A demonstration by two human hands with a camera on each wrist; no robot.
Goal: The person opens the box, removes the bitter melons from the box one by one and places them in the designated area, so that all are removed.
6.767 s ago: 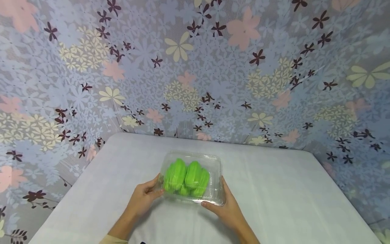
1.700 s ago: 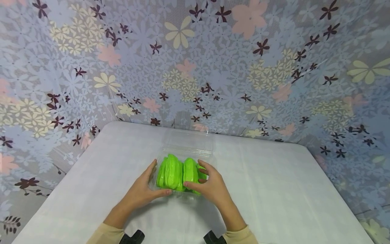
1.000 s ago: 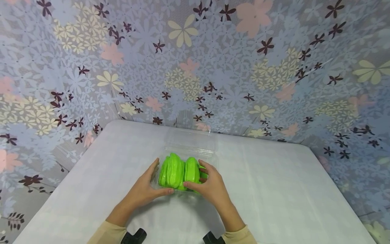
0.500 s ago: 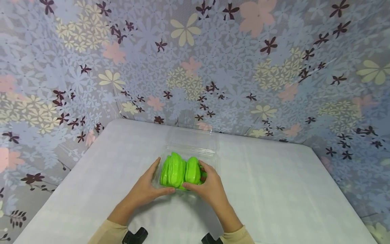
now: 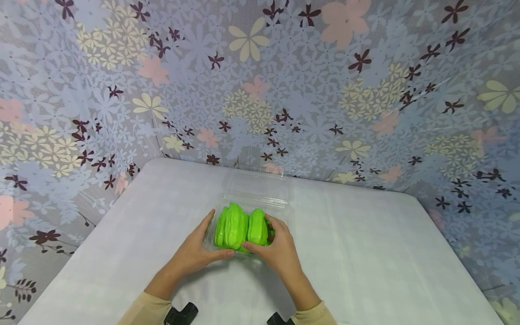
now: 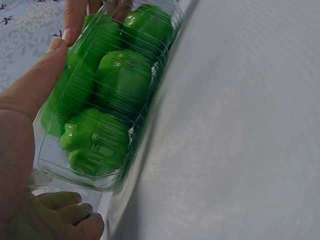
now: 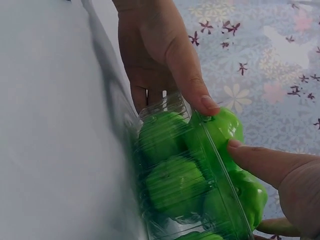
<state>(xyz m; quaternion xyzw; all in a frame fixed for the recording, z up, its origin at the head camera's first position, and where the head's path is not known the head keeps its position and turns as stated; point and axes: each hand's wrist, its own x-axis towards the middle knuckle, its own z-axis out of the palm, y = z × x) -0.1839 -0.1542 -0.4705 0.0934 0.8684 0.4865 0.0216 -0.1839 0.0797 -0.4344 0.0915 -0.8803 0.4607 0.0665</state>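
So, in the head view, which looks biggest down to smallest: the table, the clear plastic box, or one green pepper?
1. table
2. clear plastic box, lid open
3. green pepper, inside the box

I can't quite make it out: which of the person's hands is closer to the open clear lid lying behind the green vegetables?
Right. The right hand reaches over the green vegetables, its fingertips closest to the lid. The left hand grips the tray's near left side, farther from it.
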